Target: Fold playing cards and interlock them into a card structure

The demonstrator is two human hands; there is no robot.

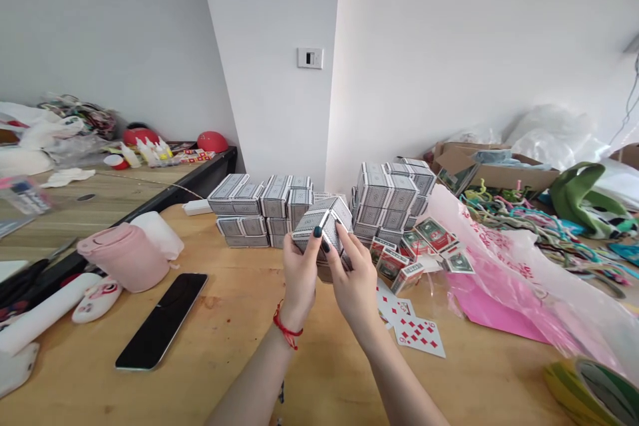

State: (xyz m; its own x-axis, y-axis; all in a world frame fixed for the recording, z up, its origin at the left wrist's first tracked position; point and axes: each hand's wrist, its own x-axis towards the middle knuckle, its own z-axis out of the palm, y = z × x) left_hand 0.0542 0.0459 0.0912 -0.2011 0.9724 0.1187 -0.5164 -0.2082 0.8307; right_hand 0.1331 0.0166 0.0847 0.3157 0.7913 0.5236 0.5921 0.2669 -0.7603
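Between my two hands, above the wooden table, is a tilted block covered in grey-patterned playing cards. My left hand wraps its left side, thumb on top; a red cord bracelet circles that wrist. From the right, my right hand grips the same block, with fingers along its upper face. Behind it stand stacked card-covered blocks on the left and a taller stack on the right. The undersides of the held block are mostly hidden.
Red card boxes and loose playing cards lie to the right, beside a pink plastic bag. On the left are a black phone, a pink cup and a white computer mouse. Tape sits front right.
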